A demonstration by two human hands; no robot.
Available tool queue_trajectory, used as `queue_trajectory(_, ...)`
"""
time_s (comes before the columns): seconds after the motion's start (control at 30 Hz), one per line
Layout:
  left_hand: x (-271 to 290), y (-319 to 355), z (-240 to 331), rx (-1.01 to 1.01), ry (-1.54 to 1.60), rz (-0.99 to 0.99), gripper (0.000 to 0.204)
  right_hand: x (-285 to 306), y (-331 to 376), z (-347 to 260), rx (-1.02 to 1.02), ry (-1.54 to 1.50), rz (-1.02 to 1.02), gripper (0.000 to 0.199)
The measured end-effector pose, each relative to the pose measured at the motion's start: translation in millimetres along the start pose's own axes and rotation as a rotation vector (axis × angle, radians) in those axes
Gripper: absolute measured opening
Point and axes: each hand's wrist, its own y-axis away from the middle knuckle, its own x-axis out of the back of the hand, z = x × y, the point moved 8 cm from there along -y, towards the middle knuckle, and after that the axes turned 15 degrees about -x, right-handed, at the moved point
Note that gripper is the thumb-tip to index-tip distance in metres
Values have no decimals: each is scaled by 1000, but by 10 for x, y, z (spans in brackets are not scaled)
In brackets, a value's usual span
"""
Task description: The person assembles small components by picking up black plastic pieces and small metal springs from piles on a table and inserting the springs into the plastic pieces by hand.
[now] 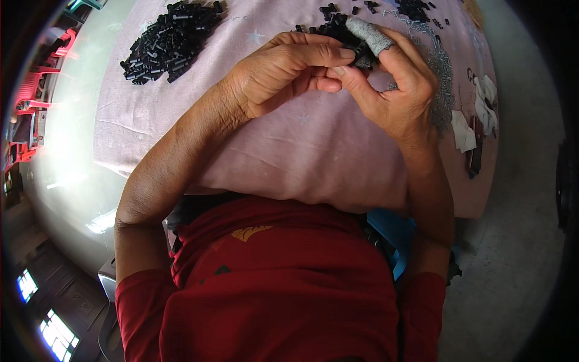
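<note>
Above the far middle of the table, my left hand [280, 69] and my right hand [401, 90] meet, fingertips nearly touching. Both are closed in a pinch around a small black piece [363, 55], which the fingers partly hide, so its exact kind does not show. A grey fabric sleeve [368, 35] covers the index finger of my right hand. Just behind the hands lies a heap of black parts [332, 27], partly covered by my fingers.
A large pile of short black cylindrical parts [172, 42] sits at the table's far left. Many small silvery metal pieces [443, 90] are spread along the right, near white scraps [463, 131] and a dark-handled tool [475, 151]. A pink cloth [301, 145] covers the table.
</note>
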Motion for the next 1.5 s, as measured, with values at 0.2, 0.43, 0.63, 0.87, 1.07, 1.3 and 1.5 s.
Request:
queue_trajectory(0.2,4,-3,-9,-1,-24,6,24,-19,-6,-13,33,-18,-1,41)
queue_trajectory(0.43,14,9,-22,21,-46,-5,28,-49,9,16,-9,-34,-44,36)
queue_trajectory(0.63,25,23,-13,-4,-77,76,27,-93,21,28,37,7,-75,24)
queue_trajectory(0.87,62,26,-38,4,-131,97,24,-101,13,-41,45,-9,-110,21)
queue_trajectory(1.07,73,27,-47,21,-173,91,23,-110,43,-61,96,21,-128,20)
queue_trajectory(1.3,45,27,-32,23,-190,48,26,-108,51,-62,71,-11,-124,17)
queue_trajectory(1.5,33,-43,12,-6,21,49,29,-48,-21,92,9,-126,-87,20)
